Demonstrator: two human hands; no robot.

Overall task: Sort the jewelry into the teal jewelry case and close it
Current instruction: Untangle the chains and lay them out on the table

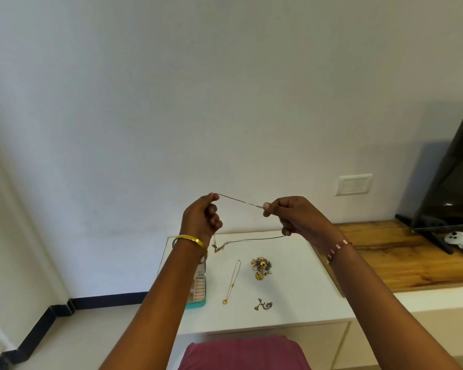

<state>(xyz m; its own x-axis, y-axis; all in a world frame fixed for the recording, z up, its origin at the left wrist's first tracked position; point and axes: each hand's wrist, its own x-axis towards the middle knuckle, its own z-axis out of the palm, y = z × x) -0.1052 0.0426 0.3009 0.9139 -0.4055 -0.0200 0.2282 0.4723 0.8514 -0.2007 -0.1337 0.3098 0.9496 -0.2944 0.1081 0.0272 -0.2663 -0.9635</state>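
While I hold my two hands up above the white table [292, 311], my left hand [201, 220] and my right hand [292, 214] each pinch one part of a thin chain [238, 201], stretched between them. Its other part hangs down in a loop to the table. The teal case [198, 292] lies open at the table's left edge, beside a gold necklace [231, 281] and a heap of rings [261, 267].

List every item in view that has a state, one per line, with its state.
Thin chain: stretched between both hands, lifted above the table.
Left hand: pinching one chain end.
Right hand: pinching the other end.
Teal jewelry case: open.
Gold necklace: lying straight on the table.
Ring pile: heaped, unsorted.
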